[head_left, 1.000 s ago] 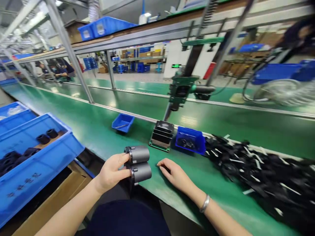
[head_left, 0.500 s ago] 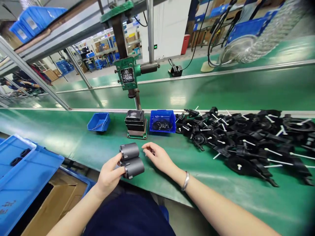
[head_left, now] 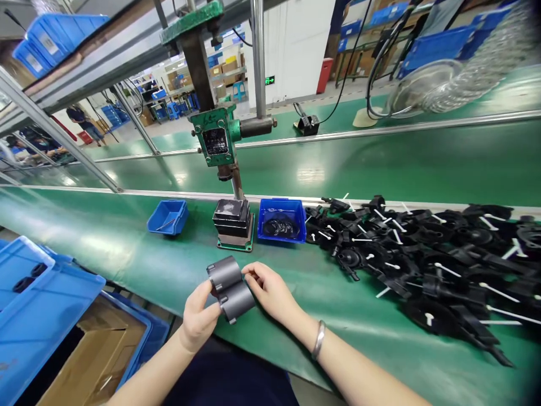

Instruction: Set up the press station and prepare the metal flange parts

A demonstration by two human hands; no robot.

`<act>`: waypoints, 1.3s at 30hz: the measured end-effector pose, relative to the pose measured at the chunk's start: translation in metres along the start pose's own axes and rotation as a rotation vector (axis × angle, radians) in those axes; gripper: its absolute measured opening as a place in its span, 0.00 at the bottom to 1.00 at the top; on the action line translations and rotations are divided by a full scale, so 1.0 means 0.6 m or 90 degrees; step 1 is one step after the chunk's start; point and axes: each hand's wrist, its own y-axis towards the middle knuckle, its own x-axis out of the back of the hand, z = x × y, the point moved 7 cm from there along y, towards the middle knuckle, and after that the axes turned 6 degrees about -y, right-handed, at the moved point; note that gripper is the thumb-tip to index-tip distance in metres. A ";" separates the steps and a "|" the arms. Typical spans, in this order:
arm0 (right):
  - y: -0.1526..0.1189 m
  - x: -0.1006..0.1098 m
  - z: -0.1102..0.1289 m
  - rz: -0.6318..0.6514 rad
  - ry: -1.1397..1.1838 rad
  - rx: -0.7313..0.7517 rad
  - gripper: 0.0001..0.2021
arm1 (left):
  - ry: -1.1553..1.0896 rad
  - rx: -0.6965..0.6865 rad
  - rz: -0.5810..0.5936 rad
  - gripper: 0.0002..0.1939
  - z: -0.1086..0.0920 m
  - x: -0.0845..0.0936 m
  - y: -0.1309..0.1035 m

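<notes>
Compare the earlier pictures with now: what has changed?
The camera view has swung rightward. The right hand has closed in on the two dark grey cylindrical parts; whether its fingertips touch them is unclear. Nothing was visibly let go. The left hand still holds both parts, and the green metal press stays in place.

The green bench (head_left: 127, 231) carries two blue bins (head_left: 270, 213), a press (head_left: 216, 141) and black parts (head_left: 435, 285).

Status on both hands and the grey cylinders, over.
Left hand holding two grey cylinders. Right hand close beside them, contact unclear. Nothing visible blocking; press base beyond.
</notes>
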 end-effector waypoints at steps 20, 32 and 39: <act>-0.016 0.028 -0.017 -0.073 0.028 -0.106 0.12 | 0.467 0.244 0.544 0.15 -0.036 -0.065 0.110; -0.029 0.049 0.019 -0.106 -0.063 -0.016 0.07 | 0.186 0.209 0.336 0.09 -0.019 0.048 0.098; -0.076 -0.010 0.140 0.059 -0.436 0.286 0.12 | 0.153 0.199 0.339 0.14 0.007 0.030 0.003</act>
